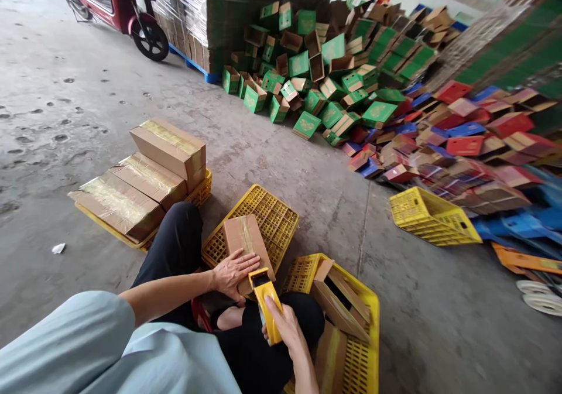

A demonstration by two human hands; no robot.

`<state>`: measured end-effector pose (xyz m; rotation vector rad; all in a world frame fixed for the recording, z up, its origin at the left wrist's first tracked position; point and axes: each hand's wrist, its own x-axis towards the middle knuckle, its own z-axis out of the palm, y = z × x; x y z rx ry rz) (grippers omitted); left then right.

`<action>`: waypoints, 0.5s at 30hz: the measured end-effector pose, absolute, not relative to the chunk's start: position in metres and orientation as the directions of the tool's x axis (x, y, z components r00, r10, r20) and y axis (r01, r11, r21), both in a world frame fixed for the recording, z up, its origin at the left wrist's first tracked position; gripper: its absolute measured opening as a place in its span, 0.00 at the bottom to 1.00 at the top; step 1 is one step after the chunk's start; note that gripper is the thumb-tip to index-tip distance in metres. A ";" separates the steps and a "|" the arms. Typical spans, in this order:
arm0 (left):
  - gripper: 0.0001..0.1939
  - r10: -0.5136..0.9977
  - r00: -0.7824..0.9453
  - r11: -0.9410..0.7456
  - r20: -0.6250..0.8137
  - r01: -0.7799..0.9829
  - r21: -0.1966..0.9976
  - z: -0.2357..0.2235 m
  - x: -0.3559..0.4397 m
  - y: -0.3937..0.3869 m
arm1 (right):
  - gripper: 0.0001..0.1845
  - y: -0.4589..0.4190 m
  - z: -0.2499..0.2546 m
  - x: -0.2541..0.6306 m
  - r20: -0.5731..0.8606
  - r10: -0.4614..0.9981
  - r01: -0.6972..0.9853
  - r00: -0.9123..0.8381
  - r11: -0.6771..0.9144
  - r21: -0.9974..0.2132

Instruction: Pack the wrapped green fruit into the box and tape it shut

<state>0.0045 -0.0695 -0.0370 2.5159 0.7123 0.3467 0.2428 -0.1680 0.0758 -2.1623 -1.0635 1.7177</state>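
A taped brown cardboard box [243, 243] lies on an upturned yellow plastic crate [276, 215] in front of my knees. My left hand [235, 272] rests flat on the box's near end, fingers spread. My right hand [285, 324] is wrapped round the handle of a yellow tape dispenser [264, 300], whose head touches the near edge of the box.
Sealed brown boxes [144, 180] are stacked on a yellow crate at my left. Another yellow crate [357, 324] with open boxes sits at my right, and a further crate [432, 217] beyond. Piles of green [316, 72], red and blue cartons cover the far floor. A red vehicle [127, 7] is parked at the back left.
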 end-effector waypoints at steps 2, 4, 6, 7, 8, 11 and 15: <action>0.57 0.527 0.843 -0.752 0.109 0.403 0.522 -0.037 0.003 -0.066 | 0.37 -0.171 0.076 0.245 -0.778 0.624 0.422 0.070 -0.725 -0.544; 0.57 0.506 0.855 -0.768 0.113 0.387 0.510 -0.036 0.002 -0.061 | 0.38 -0.174 0.075 0.246 -0.778 0.625 0.426 0.071 -0.724 -0.543; 0.57 0.496 0.861 -0.780 0.114 0.383 0.495 -0.035 0.001 -0.057 | 0.38 -0.176 0.074 0.247 -0.779 0.623 0.423 0.076 -0.727 -0.540; 0.57 0.493 0.862 -0.784 0.115 0.383 0.489 -0.034 0.001 -0.055 | 0.38 -0.176 0.073 0.246 -0.780 0.621 0.416 0.080 -0.732 -0.540; 0.57 0.491 0.863 -0.787 0.116 0.383 0.484 -0.034 0.001 -0.053 | 0.38 -0.176 0.072 0.245 -0.781 0.619 0.403 0.081 -0.737 -0.543; 0.57 0.477 0.871 -0.798 0.120 0.372 0.474 -0.032 0.000 -0.048 | 0.39 -0.175 0.069 0.238 -0.778 0.621 0.347 0.100 -0.754 -0.558; 0.57 0.465 0.880 -0.804 0.096 0.374 0.462 -0.030 -0.004 -0.036 | 0.39 -0.170 0.071 0.223 -0.756 0.642 0.272 0.124 -0.755 -0.597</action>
